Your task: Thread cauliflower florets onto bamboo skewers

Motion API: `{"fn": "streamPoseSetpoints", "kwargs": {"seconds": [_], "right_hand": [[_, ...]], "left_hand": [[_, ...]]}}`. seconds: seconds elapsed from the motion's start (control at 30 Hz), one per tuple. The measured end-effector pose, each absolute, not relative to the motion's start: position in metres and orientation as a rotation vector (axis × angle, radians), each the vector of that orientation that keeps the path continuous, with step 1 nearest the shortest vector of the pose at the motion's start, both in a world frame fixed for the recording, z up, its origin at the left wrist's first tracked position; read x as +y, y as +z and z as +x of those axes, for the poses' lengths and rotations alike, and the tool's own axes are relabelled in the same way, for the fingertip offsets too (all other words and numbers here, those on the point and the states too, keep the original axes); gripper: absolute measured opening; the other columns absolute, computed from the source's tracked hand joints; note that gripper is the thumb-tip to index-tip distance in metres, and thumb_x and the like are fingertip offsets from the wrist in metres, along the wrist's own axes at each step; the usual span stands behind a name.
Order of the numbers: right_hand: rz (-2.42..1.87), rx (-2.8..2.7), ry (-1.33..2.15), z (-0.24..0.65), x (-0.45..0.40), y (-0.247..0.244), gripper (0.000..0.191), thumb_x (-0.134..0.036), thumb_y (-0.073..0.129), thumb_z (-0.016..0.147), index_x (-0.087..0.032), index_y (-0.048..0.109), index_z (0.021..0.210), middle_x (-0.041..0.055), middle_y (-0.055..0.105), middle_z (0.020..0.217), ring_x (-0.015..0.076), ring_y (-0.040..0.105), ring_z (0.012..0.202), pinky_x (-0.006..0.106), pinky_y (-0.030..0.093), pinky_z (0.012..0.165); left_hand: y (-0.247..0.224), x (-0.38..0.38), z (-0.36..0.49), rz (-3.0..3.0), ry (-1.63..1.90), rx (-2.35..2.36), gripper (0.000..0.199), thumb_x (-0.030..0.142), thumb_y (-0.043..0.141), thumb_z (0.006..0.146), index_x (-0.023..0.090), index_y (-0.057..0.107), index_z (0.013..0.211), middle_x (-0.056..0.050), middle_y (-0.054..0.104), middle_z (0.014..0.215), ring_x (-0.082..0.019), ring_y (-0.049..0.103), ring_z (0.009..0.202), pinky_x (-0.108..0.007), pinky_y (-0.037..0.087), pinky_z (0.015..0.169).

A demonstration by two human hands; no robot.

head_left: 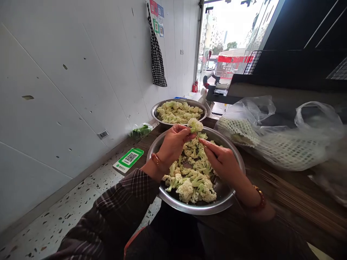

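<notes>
My left hand (173, 142) pinches a pale cauliflower floret (195, 125) above the near metal basin (187, 207). Close beside it, my right hand (223, 160) has its fingers drawn together, their tips just below the floret; anything thin between them is too small to make out. Loose cauliflower pieces (196, 184) lie in the near basin under both hands. Behind it stands a second metal basin (154, 112), filled with more cauliflower (176, 112).
On the dark table at right lie clear plastic bags (287, 144) with white foam netting and a bundle of thin wooden sticks (303, 200). A green QR code card (128, 160) and bagged greens (141, 130) are at left, near the wall (67, 90).
</notes>
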State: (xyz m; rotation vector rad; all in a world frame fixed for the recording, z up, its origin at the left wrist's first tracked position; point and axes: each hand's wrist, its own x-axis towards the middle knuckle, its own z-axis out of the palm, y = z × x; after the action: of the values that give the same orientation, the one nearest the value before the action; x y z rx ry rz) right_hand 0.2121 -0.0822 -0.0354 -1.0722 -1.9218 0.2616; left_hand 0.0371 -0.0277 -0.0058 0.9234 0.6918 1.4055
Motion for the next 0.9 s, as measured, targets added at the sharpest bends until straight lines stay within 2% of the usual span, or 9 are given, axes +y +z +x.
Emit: {"fn": "streamPoseSetpoints", "kwargs": {"seconds": [0.17,0.37,0.63,0.77,0.9], "right_hand": [[-1.085,-1.92,0.253,0.2131,-0.0825,-0.0357,0.041,-0.023,0.048,0.098,-0.021,0.069,0.132,0.0086,0.075,0.123,0.0243,0.077,0.095,0.037,0.062,0.083],[-1.108,-1.921,0.251,0.2133,-0.085,-0.0336,0.041,-0.023,0.049,0.097,-0.022,0.069,0.132,0.008,0.079,0.113,0.0229,0.077,0.086,0.037,0.061,0.081],[-1.093,-1.901,0.265,0.2142,-0.0851,-0.0338,0.04,-0.023,0.049,0.097,-0.02,0.07,0.13,0.0076,0.08,0.104,0.0234,0.077,0.086,0.037,0.062,0.081],[-1.081,-1.898,0.235,0.2135,-0.0857,-0.034,0.039,-0.022,0.05,0.097,-0.018,0.072,0.128,0.0091,0.08,0.107,0.0227,0.077,0.085,0.036,0.062,0.08],[-1.098,-1.912,0.23,0.2125,-0.0875,-0.032,0.039,-0.021,0.05,0.097,-0.021,0.072,0.129,0.0066,0.081,0.098,0.0229,0.077,0.084,0.035,0.062,0.077]], "left_hand": [[-0.0042,-0.028,0.0361,0.911,1.419,0.696,0.019,0.011,0.078,0.075,0.013,0.059,0.074,-0.001,0.068,0.076,-0.011,0.069,0.072,-0.029,0.058,0.082],[-0.004,-0.0281,0.0357,0.93,1.419,0.703,0.021,0.013,0.078,0.074,0.014,0.057,0.075,0.001,0.067,0.074,-0.01,0.069,0.07,-0.028,0.057,0.083],[-0.0029,-0.0329,0.0373,1.072,1.446,0.745,0.021,0.014,0.078,0.073,0.014,0.058,0.078,0.001,0.068,0.069,-0.01,0.069,0.064,-0.026,0.055,0.074],[-0.0023,-0.0322,0.0359,1.012,1.426,0.739,0.019,0.013,0.076,0.075,0.013,0.057,0.077,0.001,0.067,0.069,-0.01,0.069,0.065,-0.025,0.054,0.073],[-0.0037,-0.0293,0.0343,0.96,1.408,0.724,0.02,0.013,0.076,0.075,0.014,0.056,0.075,0.002,0.066,0.069,-0.01,0.069,0.066,-0.025,0.055,0.075]]}}
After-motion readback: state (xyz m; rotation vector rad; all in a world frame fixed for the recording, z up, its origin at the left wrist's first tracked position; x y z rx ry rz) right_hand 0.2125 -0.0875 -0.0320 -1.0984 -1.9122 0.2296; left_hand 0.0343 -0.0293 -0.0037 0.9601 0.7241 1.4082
